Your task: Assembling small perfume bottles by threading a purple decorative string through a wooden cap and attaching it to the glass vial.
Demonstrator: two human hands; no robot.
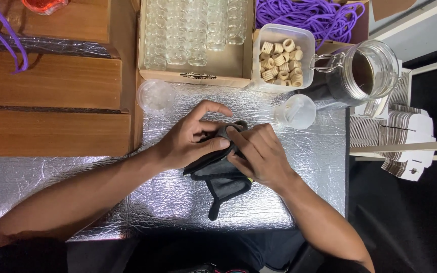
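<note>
The dark grey soft cloth point(217, 174) lies near the middle of the crinkled silver foil surface point(168, 202), and both hands are on its upper end. The left hand point(188, 141) comes from the left and its fingers point(213, 145) are pressed together on the top fold of the cloth, with the index finger lifted a little and curved above. The right hand point(259, 154) comes from the right; its fingers point(238, 141) are clamped on the same fold, touching the left thumb. Something seems to be wrapped inside the fold, but it is hidden, so I cannot tell what it is. A thin tail of the cloth hangs down toward the person.

To do this step well, I think both hands should keep the fold tight and turn the cloth with small, even movements, so that what is inside does not slip out. The loose tail should stay flat on the surface and not be caught under a wrist.

There are fragile things close by. 1 small clear round glass piece point(155, 96) lies just beyond the left hand, and 1 more clear round glass piece point(295, 111) lies just beyond the right hand. Behind them are a cardboard box with rows of clear glass bottles point(193, 30), a clear plastic tub of pale wooden rings point(281, 58), a large glass clip-top jar with dark contents point(365, 73) and a bundle of purple cord point(309, 17). The elbows should stay low and calm, in my judgement, because a wide movement could push the glass.
</note>
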